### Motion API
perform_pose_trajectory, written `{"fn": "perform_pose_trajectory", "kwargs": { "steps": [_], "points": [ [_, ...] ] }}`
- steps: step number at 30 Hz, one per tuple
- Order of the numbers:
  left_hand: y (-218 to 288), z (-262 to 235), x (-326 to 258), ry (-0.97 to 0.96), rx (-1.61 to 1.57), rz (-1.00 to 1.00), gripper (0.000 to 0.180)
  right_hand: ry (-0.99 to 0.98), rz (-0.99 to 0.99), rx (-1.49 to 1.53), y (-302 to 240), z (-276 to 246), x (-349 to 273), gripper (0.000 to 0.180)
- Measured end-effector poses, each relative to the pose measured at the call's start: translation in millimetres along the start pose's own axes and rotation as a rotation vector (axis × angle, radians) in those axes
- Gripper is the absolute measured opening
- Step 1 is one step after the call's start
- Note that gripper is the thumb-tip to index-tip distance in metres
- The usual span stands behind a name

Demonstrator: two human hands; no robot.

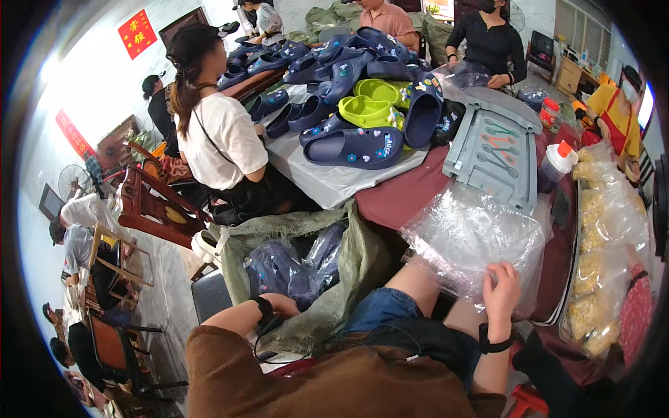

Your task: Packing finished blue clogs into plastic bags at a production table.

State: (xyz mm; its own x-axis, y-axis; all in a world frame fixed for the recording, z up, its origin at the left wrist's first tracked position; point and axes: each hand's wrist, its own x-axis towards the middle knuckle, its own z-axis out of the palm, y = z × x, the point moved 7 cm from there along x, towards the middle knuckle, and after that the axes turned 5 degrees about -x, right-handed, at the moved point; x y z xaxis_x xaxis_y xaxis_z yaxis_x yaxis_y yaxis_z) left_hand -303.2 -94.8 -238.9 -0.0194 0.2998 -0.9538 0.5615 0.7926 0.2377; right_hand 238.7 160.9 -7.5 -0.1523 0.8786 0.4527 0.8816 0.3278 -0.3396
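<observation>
At the table's (411,198) near edge, right hand (500,284) pinches the top of a stack of clear plastic bags (470,240), fingers curled narrow on the film, thumb side hidden so can't tell if it's peeling one sheet or just pressing; the bags hang half off the dark red table edge over the knee, which puts them right at the hand. Left hand (282,305) is down at the mouth of a green woven sack (334,279) beside the leg, fingers tucked out of view, so can't tell whether it grips anything; nearest to it are bagged navy clogs (286,268) sitting inside the sack, low and to the left where that arm drops naturally. Loose clogs (355,90), navy with a few lime green ones, are heaped on a grey sheet further up the table, well apart from both hands and closer to the other people sitting round it. Grey plastic tray (491,150) lies flat just beyond the bags; a squeeze bottle with an orange cap (556,166) stands upright at its right side. Long bag of yellow bits (599,258) runs along the right edge, near the right wrist but not touching
</observation>
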Motion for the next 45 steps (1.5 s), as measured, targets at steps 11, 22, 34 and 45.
{"fn": "perform_pose_trajectory", "kwargs": {
  "steps": [11, 22, 34, 45],
  "points": [
    [133.9, -159.5, -101.0, 1.115, 0.296, 0.173, 0.092, 0.037, 0.023, -0.055, 6.0, -2.4, -1.5, 0.018],
    [25.6, -119.7, -14.3, 0.45, 0.421, -0.092, 0.119, 0.054, 0.018, -0.02, -1.9, -2.1, -3.7, 0.019],
    [60.7, -96.8, -2.8, 0.438, 0.456, 0.01, 0.141, 0.076, 0.063, -0.006, 11.0, -1.2, -9.1, 0.021],
    [230.5, -173.7, -91.4, 0.947, 0.338, 0.519, 0.087, 0.064, 0.015, 0.068, 0.5, -12.8, -15.7, 0.024]
  ]
}}
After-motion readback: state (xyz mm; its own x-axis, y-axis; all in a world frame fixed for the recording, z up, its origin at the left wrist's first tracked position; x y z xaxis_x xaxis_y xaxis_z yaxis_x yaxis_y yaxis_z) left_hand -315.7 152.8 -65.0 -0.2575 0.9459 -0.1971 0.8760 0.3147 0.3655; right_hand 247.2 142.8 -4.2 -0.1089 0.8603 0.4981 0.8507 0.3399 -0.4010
